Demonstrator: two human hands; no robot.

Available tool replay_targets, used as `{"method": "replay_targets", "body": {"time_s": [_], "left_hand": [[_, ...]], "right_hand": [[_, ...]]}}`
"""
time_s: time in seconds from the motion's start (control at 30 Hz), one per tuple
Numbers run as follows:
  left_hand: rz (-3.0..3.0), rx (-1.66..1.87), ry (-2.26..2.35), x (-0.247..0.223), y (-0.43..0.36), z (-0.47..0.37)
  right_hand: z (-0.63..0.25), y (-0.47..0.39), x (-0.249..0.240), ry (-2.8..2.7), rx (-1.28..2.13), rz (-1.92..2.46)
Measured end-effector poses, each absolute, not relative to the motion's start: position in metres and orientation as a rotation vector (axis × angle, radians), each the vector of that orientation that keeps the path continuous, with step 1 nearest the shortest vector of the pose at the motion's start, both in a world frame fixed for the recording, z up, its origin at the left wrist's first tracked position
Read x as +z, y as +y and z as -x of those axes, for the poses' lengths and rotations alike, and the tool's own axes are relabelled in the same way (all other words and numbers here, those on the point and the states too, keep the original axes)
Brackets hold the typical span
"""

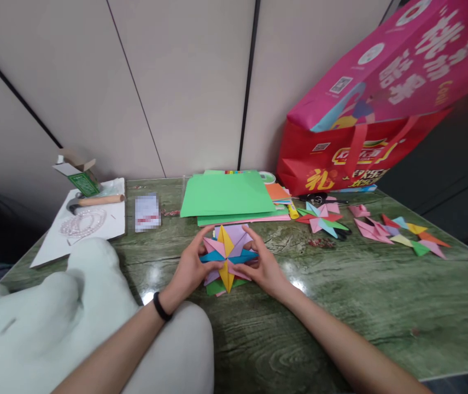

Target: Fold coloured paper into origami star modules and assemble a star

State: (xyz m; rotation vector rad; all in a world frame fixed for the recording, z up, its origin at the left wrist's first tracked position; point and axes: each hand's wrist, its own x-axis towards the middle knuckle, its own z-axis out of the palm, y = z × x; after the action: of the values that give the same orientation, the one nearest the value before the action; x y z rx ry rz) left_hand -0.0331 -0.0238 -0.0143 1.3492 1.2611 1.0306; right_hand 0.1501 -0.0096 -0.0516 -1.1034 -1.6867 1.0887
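two hands pinch a folded paper star in front of the green stack

the many-coloured paper star [226, 254] is just in front of the green paper stack [228, 194], on the person's side of it, with yellow, blue, pink and lilac points showing. the left hand [193, 262] pinches its left side between thumb and fingers; the right hand [261, 262] pinches its right side the same way. both thumbs lie on the face of the star, near its centre. green paper shows under its lower edge; whether that belongs to the star cannot be told. a dark wristband [162, 307] circles the left wrist.

left of the stack, on the green counter [381, 312], lie a blurred card [147, 212] and, farther left, a white sheet [49, 241] bearing a hammer [103, 201], a string of beads [82, 223] and an opened small box [84, 180]. just right of the stack are a yellow tube [293, 211] and a second paper star [322, 220]; farther right lie folded paper pieces [420, 247]. a red bag [303, 158] stands behind these, to the stack's right, with a pink bag [361, 82] above it.
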Motion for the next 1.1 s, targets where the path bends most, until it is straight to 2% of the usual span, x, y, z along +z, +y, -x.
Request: {"method": "replay_targets", "body": {"time_s": [1.1], "left_hand": [[-1.374, 0.960, 1.335, -0.0222, -0.0222, 0.0363]], "right_hand": [[-0.1494, -0.0046, -0.0606, -1.678, 1.109, 1.069]]}}
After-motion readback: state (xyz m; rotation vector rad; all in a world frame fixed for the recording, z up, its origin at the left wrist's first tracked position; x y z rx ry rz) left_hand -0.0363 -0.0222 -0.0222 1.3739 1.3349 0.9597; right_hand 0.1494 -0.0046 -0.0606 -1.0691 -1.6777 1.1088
